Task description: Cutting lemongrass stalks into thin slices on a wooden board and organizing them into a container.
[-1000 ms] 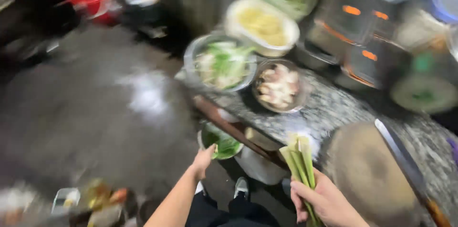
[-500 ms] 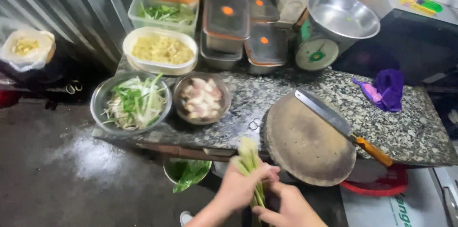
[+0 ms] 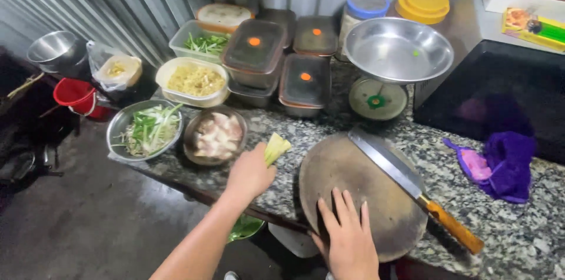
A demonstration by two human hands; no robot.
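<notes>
Left hand [image 3: 250, 173] grips lemongrass stalks [image 3: 276, 148]; right hand [image 3: 348, 239] lies open on the chopping board [image 3: 353, 180] beside

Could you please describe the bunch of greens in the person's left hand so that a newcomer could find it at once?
Start at the round wooden chopping board on the speckled stone counter. Just left of it, the left hand grips a bunch of pale green stalks. Unlike the greens in the bowl, these are whole and bundled.

Left hand [image 3: 250, 172] grips leek stalks [image 3: 276, 148] (right hand [image 3: 348, 239] on chopping board [image 3: 353, 189]).
</notes>
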